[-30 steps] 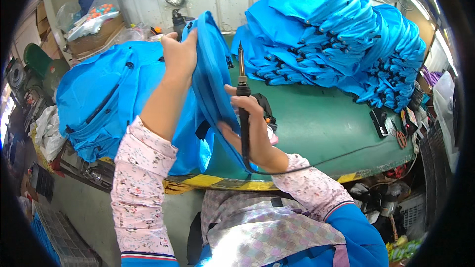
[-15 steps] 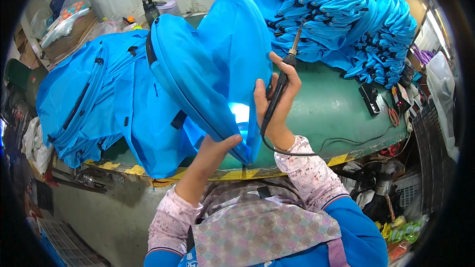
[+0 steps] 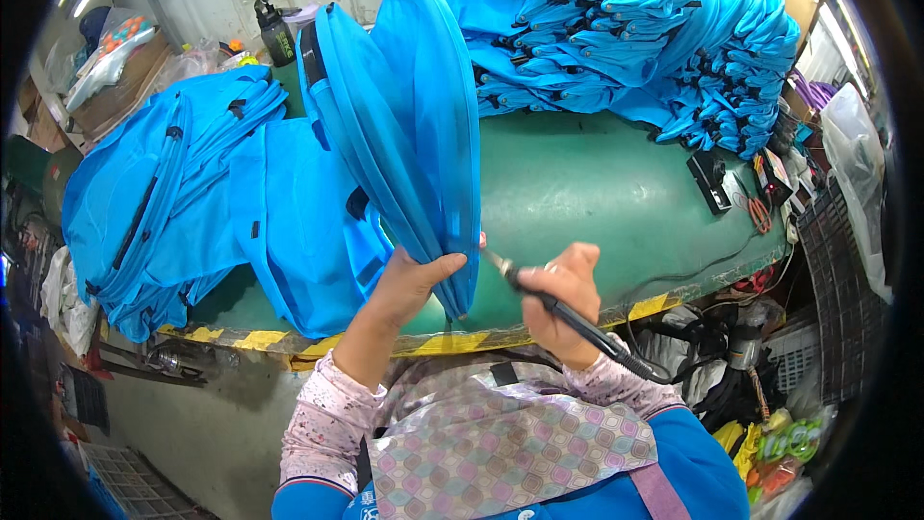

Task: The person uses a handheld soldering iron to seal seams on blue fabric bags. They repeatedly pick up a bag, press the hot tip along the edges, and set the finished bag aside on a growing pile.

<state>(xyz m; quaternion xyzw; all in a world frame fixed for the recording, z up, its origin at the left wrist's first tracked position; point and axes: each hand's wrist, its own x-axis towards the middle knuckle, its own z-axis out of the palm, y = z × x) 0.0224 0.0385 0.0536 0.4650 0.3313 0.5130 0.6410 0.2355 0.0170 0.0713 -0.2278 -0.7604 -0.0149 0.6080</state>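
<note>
My left hand (image 3: pixel 409 284) grips the lower end of a blue fabric bag piece (image 3: pixel 423 106), its thumb pressed on the cloth. The piece stands up from the table with curved seamed edges and a black strip at its upper left. In my right hand (image 3: pixel 563 303) is a black-handled soldering iron (image 3: pixel 608 347), its cord trailing right. The iron's metal tip points left at the bag piece's right edge, close to my left fingertips. Whether the tip touches the cloth I cannot tell.
More blue bag pieces (image 3: pixel 144 183) lie at the left of the green table (image 3: pixel 568 188). A tall stack of them (image 3: pixel 616 29) fills the back right. A black box (image 3: pixel 709 181) and orange-handled scissors (image 3: pixel 760 215) sit at the right. A dark bottle (image 3: pixel 276 34) stands behind.
My right hand has come down and away from the cloth, and the soldering iron has swung from tip-up to pointing left. The bag piece has been drawn together and stands narrower.
</note>
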